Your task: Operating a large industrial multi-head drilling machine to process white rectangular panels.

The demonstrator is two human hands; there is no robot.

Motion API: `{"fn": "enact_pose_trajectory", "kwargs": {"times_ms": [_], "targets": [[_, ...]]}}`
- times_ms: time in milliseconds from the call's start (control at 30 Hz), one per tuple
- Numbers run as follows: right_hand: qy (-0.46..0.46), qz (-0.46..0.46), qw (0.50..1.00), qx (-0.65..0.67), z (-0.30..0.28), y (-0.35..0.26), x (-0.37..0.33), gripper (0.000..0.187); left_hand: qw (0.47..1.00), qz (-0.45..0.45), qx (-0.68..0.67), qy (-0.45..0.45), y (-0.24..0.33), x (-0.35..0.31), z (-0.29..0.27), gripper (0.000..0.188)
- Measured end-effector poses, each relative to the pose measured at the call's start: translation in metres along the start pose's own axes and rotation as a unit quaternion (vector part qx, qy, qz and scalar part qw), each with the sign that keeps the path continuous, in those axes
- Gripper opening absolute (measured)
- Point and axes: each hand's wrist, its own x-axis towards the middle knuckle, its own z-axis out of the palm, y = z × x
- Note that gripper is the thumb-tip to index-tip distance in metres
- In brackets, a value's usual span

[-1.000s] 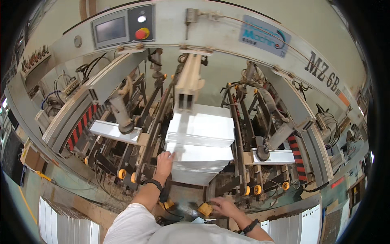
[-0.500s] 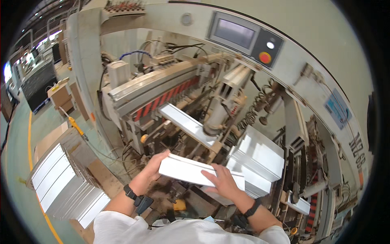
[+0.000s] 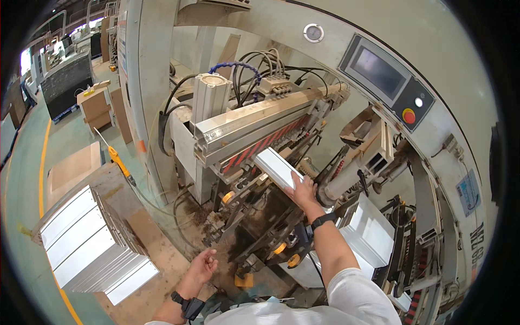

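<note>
A long white panel [image 3: 277, 167] lies slanted among the machine's rails and clamps. My right hand [image 3: 303, 192] is at its near end, fingers over the top and edge, gripping it. Part of that end is hidden by the hand. My left hand [image 3: 201, 265] hangs lower, away from the panel, with nothing in it and its fingers loosely bent. The striped guard bar [image 3: 260, 149] runs just beyond the panel. A vertical cylinder [image 3: 341, 181] stands right of my right hand.
On the left, a stack of white panels [image 3: 81, 233] rests on a brown board [image 3: 157, 281]. More white panels [image 3: 368, 230] are piled at right. A yellow air gun [image 3: 117, 161] lies near the left stack. The control panel [image 3: 387, 76] with a red button is above.
Both hands held a white panel before; now my left hand has let go and dropped lower left. My right hand has moved forward to a panel in the machine. The view has shifted.
</note>
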Motion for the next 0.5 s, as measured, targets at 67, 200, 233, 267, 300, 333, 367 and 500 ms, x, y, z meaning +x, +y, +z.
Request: {"fn": "enact_pose_trajectory", "kwargs": {"times_ms": [67, 200, 233, 267, 300, 333, 367, 500], "targets": [[-0.035, -0.001, 0.999, -0.013, -0.010, -0.008, 0.015, 0.065, 0.999, -0.027, 0.028, -0.012, -0.002, -0.001, 0.012, 0.027], [-0.072, 0.006, 0.997, 0.013, -0.012, -0.010, 0.023, 0.072, 0.986, -0.069, 0.092, -0.120, -0.015, 0.052, 0.060, 0.024], [-0.067, -0.015, 0.997, 0.022, -0.013, -0.007, 0.026, 0.074, 0.981, -0.067, 0.134, -0.124, -0.015, 0.061, 0.095, 0.024], [-0.067, -0.016, 0.997, 0.020, -0.015, -0.008, 0.025, 0.074, 0.972, -0.057, 0.190, -0.128, -0.014, 0.065, 0.130, 0.025], [-0.079, -0.031, 0.996, 0.022, -0.016, -0.014, 0.021, 0.074, 0.960, -0.044, 0.216, -0.174, -0.018, 0.080, 0.151, 0.033], [-0.090, -0.044, 0.995, 0.024, -0.016, -0.018, 0.017, 0.074, 0.954, -0.023, 0.240, -0.177, -0.025, 0.096, 0.172, 0.039], [-0.100, -0.084, 0.990, 0.059, -0.013, -0.017, 0.013, 0.074, 0.947, -0.003, 0.265, -0.180, -0.033, 0.108, 0.190, 0.045], [-0.139, -0.127, 0.969, 0.158, -0.012, -0.023, -0.010, 0.072, 0.957, -0.026, 0.252, -0.140, -0.045, 0.109, 0.219, 0.046]]}}
